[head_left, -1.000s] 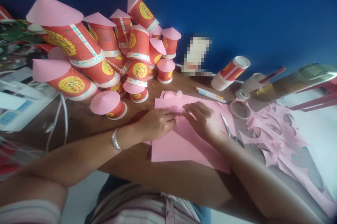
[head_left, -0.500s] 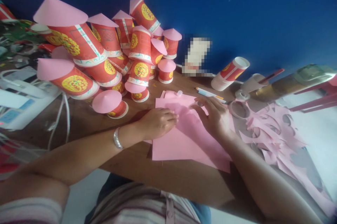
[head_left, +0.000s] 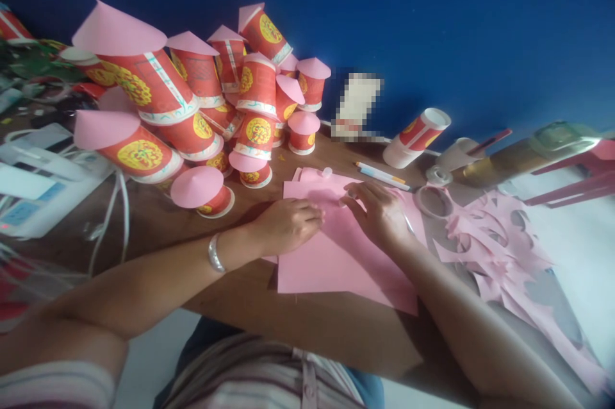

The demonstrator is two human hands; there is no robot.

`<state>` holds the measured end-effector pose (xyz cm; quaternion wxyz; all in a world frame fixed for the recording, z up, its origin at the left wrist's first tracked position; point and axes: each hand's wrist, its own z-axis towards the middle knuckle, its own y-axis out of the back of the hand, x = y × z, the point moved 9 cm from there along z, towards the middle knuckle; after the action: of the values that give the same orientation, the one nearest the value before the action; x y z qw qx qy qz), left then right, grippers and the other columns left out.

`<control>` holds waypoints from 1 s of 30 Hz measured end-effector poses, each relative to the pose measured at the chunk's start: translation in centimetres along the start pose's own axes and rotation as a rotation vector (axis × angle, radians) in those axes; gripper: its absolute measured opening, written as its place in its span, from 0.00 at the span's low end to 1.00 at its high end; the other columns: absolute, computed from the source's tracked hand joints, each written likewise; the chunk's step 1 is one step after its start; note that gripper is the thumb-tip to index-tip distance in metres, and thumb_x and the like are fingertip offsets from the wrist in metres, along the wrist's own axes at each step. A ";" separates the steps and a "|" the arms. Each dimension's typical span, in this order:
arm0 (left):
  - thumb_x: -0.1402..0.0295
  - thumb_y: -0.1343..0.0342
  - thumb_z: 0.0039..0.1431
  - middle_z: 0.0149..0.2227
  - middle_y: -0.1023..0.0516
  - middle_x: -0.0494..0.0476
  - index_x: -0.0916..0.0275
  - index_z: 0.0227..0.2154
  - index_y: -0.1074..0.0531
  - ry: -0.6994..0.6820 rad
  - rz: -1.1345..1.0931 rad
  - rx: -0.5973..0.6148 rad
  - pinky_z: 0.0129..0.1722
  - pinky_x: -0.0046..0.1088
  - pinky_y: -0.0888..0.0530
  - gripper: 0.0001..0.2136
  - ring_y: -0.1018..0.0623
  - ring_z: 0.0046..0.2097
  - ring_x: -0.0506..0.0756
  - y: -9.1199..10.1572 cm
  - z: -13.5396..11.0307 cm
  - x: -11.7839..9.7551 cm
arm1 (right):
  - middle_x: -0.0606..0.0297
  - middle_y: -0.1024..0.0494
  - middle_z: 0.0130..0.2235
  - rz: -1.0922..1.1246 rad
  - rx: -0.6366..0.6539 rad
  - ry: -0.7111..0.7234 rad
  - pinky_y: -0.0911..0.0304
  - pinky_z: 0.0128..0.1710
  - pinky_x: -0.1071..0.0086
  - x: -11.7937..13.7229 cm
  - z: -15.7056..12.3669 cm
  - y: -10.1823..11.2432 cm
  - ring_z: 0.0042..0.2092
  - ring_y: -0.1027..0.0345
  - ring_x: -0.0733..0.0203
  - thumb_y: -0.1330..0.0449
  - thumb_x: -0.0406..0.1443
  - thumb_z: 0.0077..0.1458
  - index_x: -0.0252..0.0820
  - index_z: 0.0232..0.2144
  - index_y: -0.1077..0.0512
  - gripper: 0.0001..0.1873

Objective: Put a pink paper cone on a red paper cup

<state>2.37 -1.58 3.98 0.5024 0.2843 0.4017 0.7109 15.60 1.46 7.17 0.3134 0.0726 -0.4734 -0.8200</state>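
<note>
Pink paper sheets (head_left: 346, 268) lie stacked on the brown table. My left hand (head_left: 294, 224), silver bangle at its wrist, rests on the left part of the top sheet with fingers stretched and lying low. Over the upper right of the sheet, my right hand (head_left: 377, 210) is curled, thumb and forefinger tips close together. Something small and pale shows at those tips, too small to name. A small whitish translucent lump (head_left: 327, 172) sits at the paper's top edge. A thin shiny edge shows beside the right wrist; its kind is unclear.
Red paper cups with pink cone tops (head_left: 257, 85) are piled at left. Behind the paper lie pens (head_left: 382, 175). Stacked cups (head_left: 418, 138), tape rolls (head_left: 435, 200) and pink paper scraps (head_left: 500, 236) are at right. A white device with cables (head_left: 43, 184) stands far left.
My right hand has shifted slightly left and downward over the pink paper. The left hand stays in nearly the same place. The view has tilted a little.
</note>
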 end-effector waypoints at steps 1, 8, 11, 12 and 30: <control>0.75 0.46 0.67 0.43 0.14 0.61 0.68 0.42 0.20 -0.001 0.004 -0.007 0.47 0.37 0.17 0.09 0.16 0.45 0.57 0.0 0.0 0.0 | 0.60 0.19 0.34 -0.009 -0.003 -0.008 0.36 0.33 0.66 -0.2 -0.1 0.0 0.35 0.26 0.56 0.43 0.37 0.68 0.41 0.39 0.24 0.08; 0.75 0.44 0.67 0.42 0.14 0.61 0.67 0.42 0.20 0.003 -0.014 -0.041 0.47 0.36 0.18 0.08 0.17 0.46 0.56 0.1 -0.1 0.1 | 0.59 0.17 0.37 -0.053 -0.108 -0.057 0.33 0.36 0.64 -0.6 -0.8 1.8 0.37 0.24 0.55 0.41 0.37 0.68 0.41 0.40 0.24 0.07; 0.75 0.45 0.67 0.42 0.15 0.61 0.67 0.40 0.20 -0.004 -0.026 -0.034 0.48 0.36 0.18 0.08 0.17 0.45 0.56 0.2 0.0 0.1 | 0.59 0.17 0.39 0.032 -0.105 -0.023 0.31 0.39 0.64 0.7 -0.9 2.2 0.38 0.23 0.55 0.41 0.36 0.67 0.42 0.41 0.24 0.06; 0.75 0.45 0.67 0.42 0.15 0.61 0.67 0.39 0.20 -0.003 -0.032 -0.015 0.48 0.36 0.18 0.08 0.17 0.45 0.56 0.1 0.1 0.1 | 0.59 0.16 0.39 0.059 -0.088 0.004 0.30 0.40 0.64 1.3 -0.9 2.0 0.39 0.23 0.56 0.41 0.36 0.68 0.42 0.42 0.24 0.05; 0.73 0.46 0.69 0.42 0.14 0.58 0.66 0.40 0.20 0.039 -0.005 -0.011 0.47 0.35 0.18 0.09 0.17 0.45 0.55 0.4 0.4 0.3 | 0.59 0.18 0.34 -0.022 -0.089 -0.055 0.34 0.33 0.65 -1.7 -0.1 1.8 0.35 0.25 0.55 0.41 0.37 0.67 0.41 0.38 0.23 0.09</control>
<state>2.38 -1.23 4.51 0.4979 0.2667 0.4080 0.7173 17.79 1.69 8.29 0.2944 0.0413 -0.4438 -0.8454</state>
